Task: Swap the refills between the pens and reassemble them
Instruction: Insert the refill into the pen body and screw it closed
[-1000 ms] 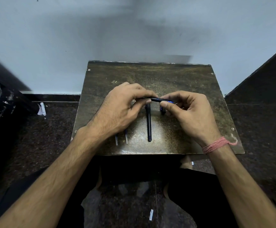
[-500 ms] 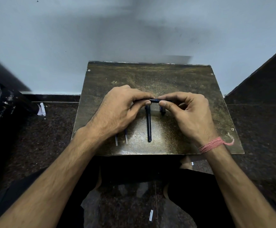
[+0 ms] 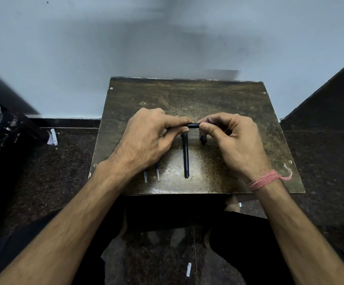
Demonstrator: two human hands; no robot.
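Dark pen (image 3: 192, 125) pinched crosswise between left hand (image 3: 150, 138) and right hand (image 3: 237, 140) above worn board (image 3: 239, 99)

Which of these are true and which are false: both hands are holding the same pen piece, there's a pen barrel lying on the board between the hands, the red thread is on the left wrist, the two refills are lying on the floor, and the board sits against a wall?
1. Both hands hold one pen piece. True: the left hand and right hand pinch the dark pen piece from either end.
2. A pen barrel lies on the board between the hands. True: the black barrel lies on the board, pointing toward the person.
3. The red thread is on the left wrist. False: the red thread is on the right wrist.
4. The refills lie on the floor. False: the two refills lie on the board, partly under the left wrist.
5. The board sits against a wall. True.
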